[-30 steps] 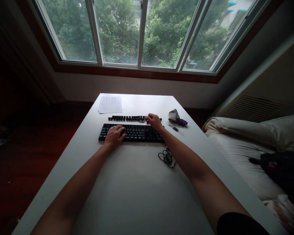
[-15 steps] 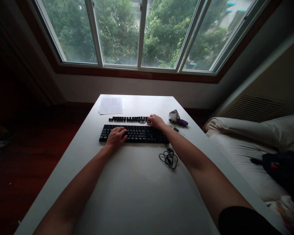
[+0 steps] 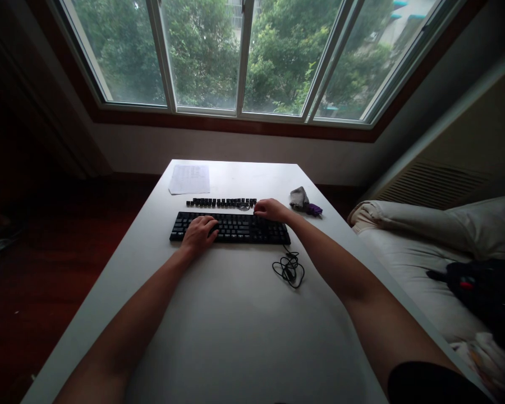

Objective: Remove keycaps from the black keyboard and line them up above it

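Note:
A black keyboard (image 3: 235,229) lies across the white table (image 3: 235,314). My left hand (image 3: 200,231) rests on its left part, fingers spread over the keys. Close to the keyboard's back edge, right of the middle, my right hand (image 3: 271,209) has its fingertips pinched together. Whatever is between them is too small and dark to make out. Behind the keyboard runs a line of loose black keycaps (image 3: 223,202). A small ring-like object (image 3: 244,207) lies at the right part of that line.
A coiled black cable (image 3: 289,269) lies in front of the keyboard's right end. Printed paper (image 3: 189,179) is at the back left; a grey and purple cloth bundle (image 3: 305,202) is at the back right. A pale sofa (image 3: 408,264) stands right of the table.
My right hand has come slightly away from the line of keycaps, toward the keyboard's back edge. The left hand stays in place on the keys.

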Available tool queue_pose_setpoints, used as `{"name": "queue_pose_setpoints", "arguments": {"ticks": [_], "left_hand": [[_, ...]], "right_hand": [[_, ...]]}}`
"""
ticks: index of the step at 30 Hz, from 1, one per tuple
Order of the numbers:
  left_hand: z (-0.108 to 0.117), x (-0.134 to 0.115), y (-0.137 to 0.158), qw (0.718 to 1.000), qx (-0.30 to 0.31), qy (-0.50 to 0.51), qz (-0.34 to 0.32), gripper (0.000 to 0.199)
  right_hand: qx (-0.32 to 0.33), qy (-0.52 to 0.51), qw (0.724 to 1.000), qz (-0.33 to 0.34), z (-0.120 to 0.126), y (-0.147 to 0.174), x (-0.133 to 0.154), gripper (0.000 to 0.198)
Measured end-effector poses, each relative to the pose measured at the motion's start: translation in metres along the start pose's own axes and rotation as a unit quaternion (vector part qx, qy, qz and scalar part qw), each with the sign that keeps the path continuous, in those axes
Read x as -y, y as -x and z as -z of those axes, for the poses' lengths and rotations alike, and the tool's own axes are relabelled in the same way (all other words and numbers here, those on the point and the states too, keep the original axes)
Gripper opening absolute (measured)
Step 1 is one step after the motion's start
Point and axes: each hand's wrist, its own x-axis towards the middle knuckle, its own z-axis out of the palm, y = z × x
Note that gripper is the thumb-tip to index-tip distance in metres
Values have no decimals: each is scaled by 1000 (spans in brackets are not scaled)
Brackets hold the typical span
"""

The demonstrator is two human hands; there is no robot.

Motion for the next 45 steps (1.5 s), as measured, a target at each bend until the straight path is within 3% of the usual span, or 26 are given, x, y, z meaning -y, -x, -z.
{"name": "queue_pose_setpoints", "arguments": {"ticks": [4,8,19,29,35,40,43,45], "left_hand": [[-2,1,1,1000,-4,1,4,31],[0,1,1,1000,1,0,2,31],[0,0,-1,1000,3,-6,-1,30],[-1,0,-1,1000,6,-4,2,31],[-3,1,0,1000,3,-2,5,31],[-2,0,0,1000,4,0,4,30],[-2,0,-1,1000,4,3,4,30],[-2,0,-1,1000,4,1,5,30]], "right_hand": [[73,-63,995,12,5,13,2,17],[105,-61,993,10,4,20,8,17],[113,20,993,-2,3,21,19,11],[118,7,993,-16,2,23,16,13],[99,38,994,-11,0,28,26,14],[89,-15,996,-18,2,32,26,19],[13,-105,994,-32,3,31,29,26],[-53,-202,977,-43,2,29,34,35]]}}
